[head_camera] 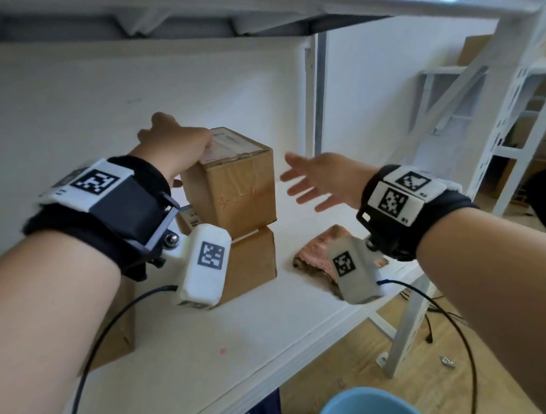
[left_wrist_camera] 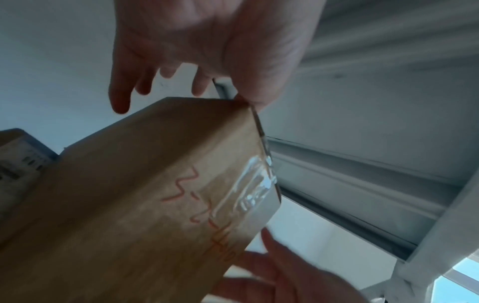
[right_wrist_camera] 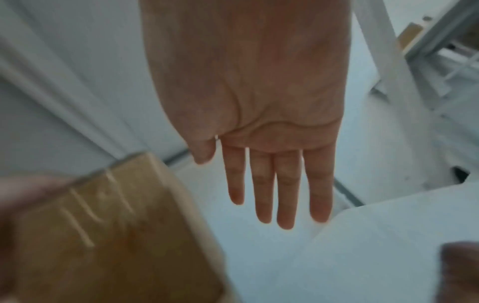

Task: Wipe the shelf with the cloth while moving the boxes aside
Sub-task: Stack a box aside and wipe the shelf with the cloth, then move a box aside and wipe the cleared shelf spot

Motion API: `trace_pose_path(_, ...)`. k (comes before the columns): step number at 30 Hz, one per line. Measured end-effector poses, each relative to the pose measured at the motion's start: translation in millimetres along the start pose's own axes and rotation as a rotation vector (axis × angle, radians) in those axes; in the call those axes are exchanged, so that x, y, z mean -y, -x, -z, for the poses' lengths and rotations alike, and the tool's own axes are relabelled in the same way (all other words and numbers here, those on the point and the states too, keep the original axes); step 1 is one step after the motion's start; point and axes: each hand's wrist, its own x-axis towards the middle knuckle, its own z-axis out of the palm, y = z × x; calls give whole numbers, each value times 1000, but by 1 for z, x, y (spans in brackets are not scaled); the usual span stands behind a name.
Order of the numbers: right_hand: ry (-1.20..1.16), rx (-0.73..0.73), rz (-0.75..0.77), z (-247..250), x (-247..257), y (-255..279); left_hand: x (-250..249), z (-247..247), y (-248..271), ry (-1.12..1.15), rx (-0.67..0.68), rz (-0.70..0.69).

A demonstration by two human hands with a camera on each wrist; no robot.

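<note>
Two brown cardboard boxes are stacked on the white shelf (head_camera: 239, 327). The upper box (head_camera: 236, 192) (left_wrist_camera: 155, 194) (right_wrist_camera: 103, 235) carries red writing and clear tape and sits skewed on the lower box (head_camera: 252, 261). My left hand (head_camera: 175, 142) (left_wrist_camera: 207, 41) lies over its top left corner, the thumb touching that corner, the fingers loose and apart from the cardboard. My right hand (head_camera: 320, 179) (right_wrist_camera: 259, 102) hovers just right of the upper box, fingers straight and spread, holding nothing. A crumpled pinkish cloth (head_camera: 317, 248) lies on the shelf under my right wrist.
A third cardboard box (head_camera: 117, 326) stands on the shelf at the left, half hidden by my forearm. The upper shelf's underside (head_camera: 163, 17) is close overhead. A white upright (head_camera: 318, 92) stands at the back right. A blue bucket (head_camera: 365, 406) sits on the floor below.
</note>
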Motion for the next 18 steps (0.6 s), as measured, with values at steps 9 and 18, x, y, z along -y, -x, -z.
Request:
trace_pose_path(9, -112, -48, 30, -9, 20, 3, 3, 3, 17, 166, 143, 97)
trace_pose_path(18, -232, -83, 60, -9, 20, 0, -4, -3, 24, 231, 193, 41)
